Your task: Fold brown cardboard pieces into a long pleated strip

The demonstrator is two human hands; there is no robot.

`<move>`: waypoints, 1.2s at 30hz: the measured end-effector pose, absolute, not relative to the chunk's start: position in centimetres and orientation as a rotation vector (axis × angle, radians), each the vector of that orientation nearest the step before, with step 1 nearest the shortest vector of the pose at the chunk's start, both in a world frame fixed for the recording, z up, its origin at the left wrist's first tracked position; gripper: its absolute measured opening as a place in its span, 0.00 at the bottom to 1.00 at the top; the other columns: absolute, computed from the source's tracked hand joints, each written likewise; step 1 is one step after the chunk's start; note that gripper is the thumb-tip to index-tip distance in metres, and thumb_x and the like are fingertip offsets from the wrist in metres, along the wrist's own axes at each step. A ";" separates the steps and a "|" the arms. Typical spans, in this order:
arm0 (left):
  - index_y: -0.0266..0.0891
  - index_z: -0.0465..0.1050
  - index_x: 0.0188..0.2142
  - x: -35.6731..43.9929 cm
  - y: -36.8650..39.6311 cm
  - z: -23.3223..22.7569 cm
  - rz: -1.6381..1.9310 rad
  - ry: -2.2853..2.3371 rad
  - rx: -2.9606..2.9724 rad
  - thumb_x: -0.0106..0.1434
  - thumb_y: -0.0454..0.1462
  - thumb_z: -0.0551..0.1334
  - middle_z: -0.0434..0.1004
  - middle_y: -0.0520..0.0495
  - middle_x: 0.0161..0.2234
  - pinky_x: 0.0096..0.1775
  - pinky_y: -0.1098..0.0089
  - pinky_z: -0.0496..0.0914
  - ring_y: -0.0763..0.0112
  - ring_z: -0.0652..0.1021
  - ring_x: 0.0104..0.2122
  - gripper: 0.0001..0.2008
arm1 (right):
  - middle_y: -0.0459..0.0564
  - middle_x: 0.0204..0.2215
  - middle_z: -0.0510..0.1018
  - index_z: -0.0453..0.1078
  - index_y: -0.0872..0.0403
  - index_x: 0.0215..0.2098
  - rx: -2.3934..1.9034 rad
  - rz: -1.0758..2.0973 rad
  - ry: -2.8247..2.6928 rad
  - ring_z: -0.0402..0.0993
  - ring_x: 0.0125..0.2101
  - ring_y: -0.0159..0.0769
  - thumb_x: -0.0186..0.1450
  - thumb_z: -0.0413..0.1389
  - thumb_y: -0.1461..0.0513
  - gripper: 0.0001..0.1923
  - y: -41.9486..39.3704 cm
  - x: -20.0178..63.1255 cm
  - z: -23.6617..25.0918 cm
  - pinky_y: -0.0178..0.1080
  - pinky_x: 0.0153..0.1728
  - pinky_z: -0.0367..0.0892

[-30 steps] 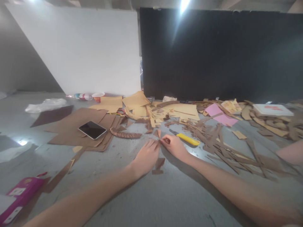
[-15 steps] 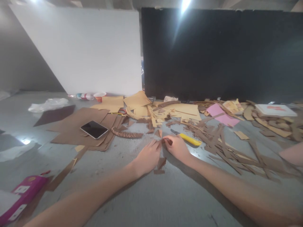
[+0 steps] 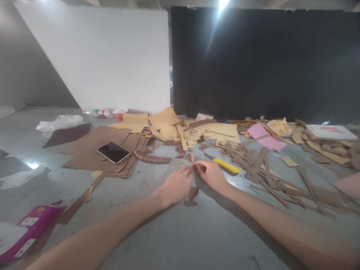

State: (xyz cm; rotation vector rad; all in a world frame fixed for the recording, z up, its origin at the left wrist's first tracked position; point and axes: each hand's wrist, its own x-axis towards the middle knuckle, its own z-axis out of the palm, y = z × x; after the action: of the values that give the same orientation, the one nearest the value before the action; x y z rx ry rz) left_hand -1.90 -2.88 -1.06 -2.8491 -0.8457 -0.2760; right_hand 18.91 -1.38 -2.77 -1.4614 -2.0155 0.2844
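On the grey floor, just short of the cardboard scraps, I see both hands meeting fingertip to fingertip. My left hand has its fingers drawn together, pinching one end of a small brown cardboard piece; my right hand is likewise pinched on the other end, thumb against forefinger. That piece sits between the two hands, whether lifted off the floor I cannot tell. A yellow utility knife lies just beyond the right hand, apart from it. Two loose brown offcuts lie below the hands.
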 end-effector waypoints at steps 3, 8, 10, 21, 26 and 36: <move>0.32 0.74 0.56 -2.0 -2.7 -1.3 -0.387 -0.928 -2.873 0.69 0.29 0.56 0.78 0.35 0.54 0.58 0.52 0.69 0.50 0.76 0.54 0.18 | 0.46 0.26 0.80 0.81 0.50 0.40 -1.430 0.311 -1.994 0.73 0.27 0.37 0.68 0.55 0.63 0.11 -1.4 18.9 -2.7 0.38 0.37 0.62; 0.33 0.72 0.58 -2.0 -2.4 -1.7 -0.425 -0.970 -2.928 0.69 0.29 0.56 0.77 0.36 0.55 0.58 0.54 0.69 0.52 0.74 0.54 0.20 | 0.44 0.21 0.77 0.78 0.52 0.36 -1.455 0.464 -1.906 0.70 0.23 0.36 0.65 0.55 0.63 0.08 -1.0 18.9 -3.0 0.36 0.29 0.60; 0.34 0.72 0.58 -2.0 -2.4 -1.7 -0.431 -0.975 -2.941 0.69 0.29 0.55 0.77 0.36 0.56 0.57 0.55 0.69 0.52 0.74 0.54 0.20 | 0.44 0.21 0.77 0.77 0.52 0.35 -1.474 0.463 -1.911 0.70 0.22 0.35 0.65 0.55 0.64 0.08 -1.1 18.9 -3.0 0.36 0.30 0.60; 0.33 0.76 0.54 -2.1 -2.5 -1.4 -0.370 -0.903 -2.915 0.70 0.29 0.55 0.76 0.36 0.55 0.56 0.55 0.69 0.52 0.73 0.53 0.17 | 0.49 0.34 0.84 0.79 0.52 0.41 -1.457 0.194 -2.103 0.76 0.33 0.38 0.68 0.54 0.67 0.12 -1.8 19.0 -2.9 0.42 0.48 0.60; 0.36 0.75 0.55 -2.2 -2.3 -1.5 -0.421 -0.937 -2.946 0.68 0.29 0.56 0.77 0.38 0.54 0.56 0.55 0.70 0.54 0.74 0.54 0.18 | 0.50 0.37 0.84 0.81 0.52 0.47 -1.495 0.114 -2.155 0.78 0.36 0.39 0.69 0.54 0.68 0.15 -2.1 19.0 -3.2 0.42 0.47 0.61; 0.35 0.76 0.53 -2.1 -2.3 -1.5 -0.407 -0.920 -2.948 0.67 0.29 0.55 0.77 0.37 0.54 0.58 0.53 0.69 0.52 0.74 0.54 0.18 | 0.51 0.34 0.83 0.82 0.52 0.47 -1.516 0.063 -2.166 0.77 0.35 0.40 0.70 0.54 0.67 0.15 -2.5 18.9 -3.3 0.41 0.45 0.63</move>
State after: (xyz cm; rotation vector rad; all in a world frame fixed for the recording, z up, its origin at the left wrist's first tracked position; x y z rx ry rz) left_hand -2.11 -2.34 -1.54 -2.9479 -0.9204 -0.4067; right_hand 18.89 -2.52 -3.29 -1.5155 -2.1662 0.0631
